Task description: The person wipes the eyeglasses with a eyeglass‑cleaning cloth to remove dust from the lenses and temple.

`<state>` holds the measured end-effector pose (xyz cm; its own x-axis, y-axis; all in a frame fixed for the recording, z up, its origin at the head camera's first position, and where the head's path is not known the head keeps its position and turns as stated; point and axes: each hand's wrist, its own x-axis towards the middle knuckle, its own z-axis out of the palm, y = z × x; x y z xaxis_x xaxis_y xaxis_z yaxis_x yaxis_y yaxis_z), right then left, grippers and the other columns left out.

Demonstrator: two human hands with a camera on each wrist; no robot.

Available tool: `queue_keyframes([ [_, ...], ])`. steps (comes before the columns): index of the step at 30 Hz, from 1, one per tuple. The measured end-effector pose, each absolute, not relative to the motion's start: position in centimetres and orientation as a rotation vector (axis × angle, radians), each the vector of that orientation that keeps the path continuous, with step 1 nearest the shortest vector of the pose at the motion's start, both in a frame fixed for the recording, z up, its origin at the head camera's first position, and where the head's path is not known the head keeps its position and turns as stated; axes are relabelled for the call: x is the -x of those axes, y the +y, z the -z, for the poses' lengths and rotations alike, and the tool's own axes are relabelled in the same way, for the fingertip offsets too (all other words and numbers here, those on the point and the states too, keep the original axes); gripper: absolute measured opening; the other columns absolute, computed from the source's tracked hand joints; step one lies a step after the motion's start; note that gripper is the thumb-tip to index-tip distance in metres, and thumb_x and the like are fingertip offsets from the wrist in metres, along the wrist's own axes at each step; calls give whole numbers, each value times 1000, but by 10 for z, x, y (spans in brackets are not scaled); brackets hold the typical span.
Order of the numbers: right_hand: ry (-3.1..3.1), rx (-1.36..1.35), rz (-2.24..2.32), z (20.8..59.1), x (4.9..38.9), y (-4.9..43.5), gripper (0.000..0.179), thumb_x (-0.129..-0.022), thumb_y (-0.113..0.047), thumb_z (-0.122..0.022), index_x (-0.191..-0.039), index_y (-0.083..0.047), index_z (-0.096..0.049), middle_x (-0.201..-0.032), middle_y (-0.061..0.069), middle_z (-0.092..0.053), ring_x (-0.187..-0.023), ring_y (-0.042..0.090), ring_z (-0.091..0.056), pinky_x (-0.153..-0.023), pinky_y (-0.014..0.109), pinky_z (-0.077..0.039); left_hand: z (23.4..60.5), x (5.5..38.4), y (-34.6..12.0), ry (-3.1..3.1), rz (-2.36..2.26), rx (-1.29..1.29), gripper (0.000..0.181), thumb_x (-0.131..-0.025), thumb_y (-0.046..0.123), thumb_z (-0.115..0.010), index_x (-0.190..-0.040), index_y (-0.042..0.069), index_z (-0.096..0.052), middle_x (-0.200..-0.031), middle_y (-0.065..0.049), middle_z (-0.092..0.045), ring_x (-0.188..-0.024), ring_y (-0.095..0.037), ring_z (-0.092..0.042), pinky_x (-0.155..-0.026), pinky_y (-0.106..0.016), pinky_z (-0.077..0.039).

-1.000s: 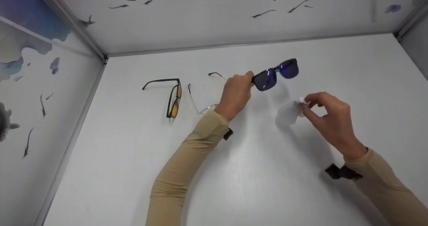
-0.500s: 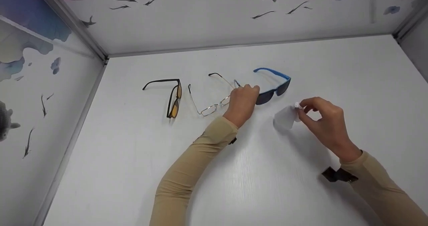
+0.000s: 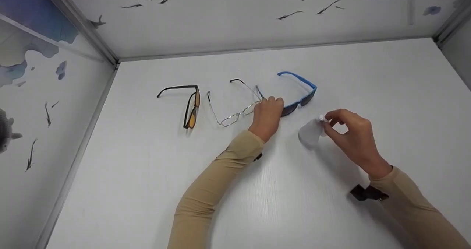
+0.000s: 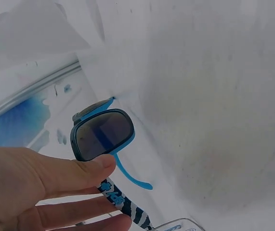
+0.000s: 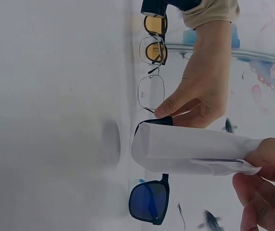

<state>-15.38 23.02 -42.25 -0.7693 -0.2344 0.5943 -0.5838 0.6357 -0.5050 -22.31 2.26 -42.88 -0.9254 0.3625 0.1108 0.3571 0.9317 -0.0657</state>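
In the head view, my left hand [image 3: 268, 114] grips a pair of sunglasses [image 3: 308, 98] with a blue-and-black frame at one lens corner and arm. Its open arms point toward the back wall. The left wrist view shows the thumb against the frame beside a dark lens [image 4: 106, 134] and fingers around the patterned arm [image 4: 123, 202]. To the right, my right hand [image 3: 353, 138] pinches the gathered end of a thin white sheet [image 3: 310, 133], perhaps tissue or cloth. In the right wrist view this sheet [image 5: 190, 147] hides the middle of the sunglasses.
Thin-framed clear eyeglasses [image 3: 230, 120] lie with arms spread, just left of my left hand. Farther left are black-framed glasses [image 3: 191, 120] with amber lenses. Printed panels [image 3: 239, 24] stand along the back and left of the white table [image 3: 128, 175].
My left hand has brought the raised sunglasses down toward the table and turned them so their arms point to the back. My right hand has shifted slightly left with the white sheet.
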Motion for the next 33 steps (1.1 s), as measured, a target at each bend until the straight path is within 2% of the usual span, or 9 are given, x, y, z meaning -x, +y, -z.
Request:
queue_keyframes([
  [9,-2376,-628,-964,421,159,227,25,-76,11,-74,-98,1,-67,-90,10,-69,-79,19,-61,-73,21,-43,427,221,6,-2937,102,594,14,-93,2,-60,-107,6,-65,-100,-10,-65,-89,-21,-64,-65,-31,-55],
  [17,-2398,-595,-887,415,174,223,21,-81,8,-72,-101,1,-67,-95,14,-67,-88,27,-58,-75,37,-42,416,220,-41,-2922,322,440,31,-92,10,-67,-121,1,-62,-129,-17,-58,-120,-29,-54,-89,-38,-51],
  [26,-2415,-770,-856,422,193,194,16,-81,3,-75,-95,-2,-70,-92,11,-70,-86,27,-59,-72,40,-40,400,215,-86,-2865,373,328,32,-92,9,-66,-120,-5,-61,-134,-24,-51,-127,-40,-45,-101,-47,-40],
  [33,-2451,-954,-875,436,194,176,23,-79,-1,-78,-100,-4,-72,-101,8,-71,-98,27,-59,-75,42,-42,405,211,-106,-2862,369,287,30,-92,8,-64,-119,-6,-61,-135,-27,-49,-129,-43,-42,-106,-51,-33],
])
